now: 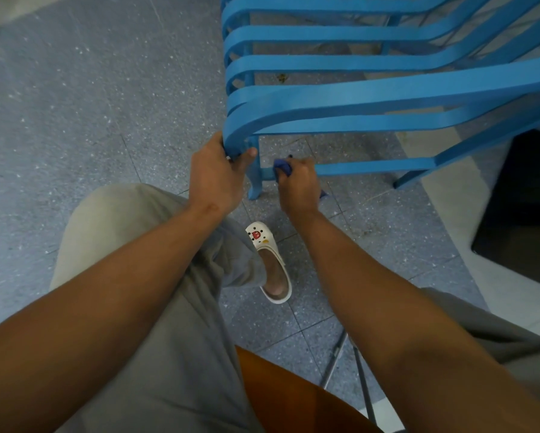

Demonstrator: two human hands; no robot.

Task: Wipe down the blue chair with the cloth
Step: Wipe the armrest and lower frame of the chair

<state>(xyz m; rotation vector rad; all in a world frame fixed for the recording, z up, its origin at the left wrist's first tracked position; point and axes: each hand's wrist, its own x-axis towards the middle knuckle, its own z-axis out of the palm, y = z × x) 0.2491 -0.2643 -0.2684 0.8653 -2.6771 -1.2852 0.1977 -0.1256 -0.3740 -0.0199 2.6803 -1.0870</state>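
The blue chair [371, 98], made of curved slats, stands in front of me at the upper right. My left hand [215, 179] grips the bent front edge of its nearest slat, thumb on the inner side. My right hand [298, 185] is lower, by the front leg and the low crossbar, and holds a bunched dark blue cloth [282, 168] against the crossbar. Most of the cloth is hidden inside that fist; a corner shows to the right of the hand.
I sit on an orange seat [293, 398] with metal legs, knees in beige trousers. A foot in a white clog [270, 264] rests on the speckled grey floor below the chair leg. A dark box-like object [525, 207] stands at the right.
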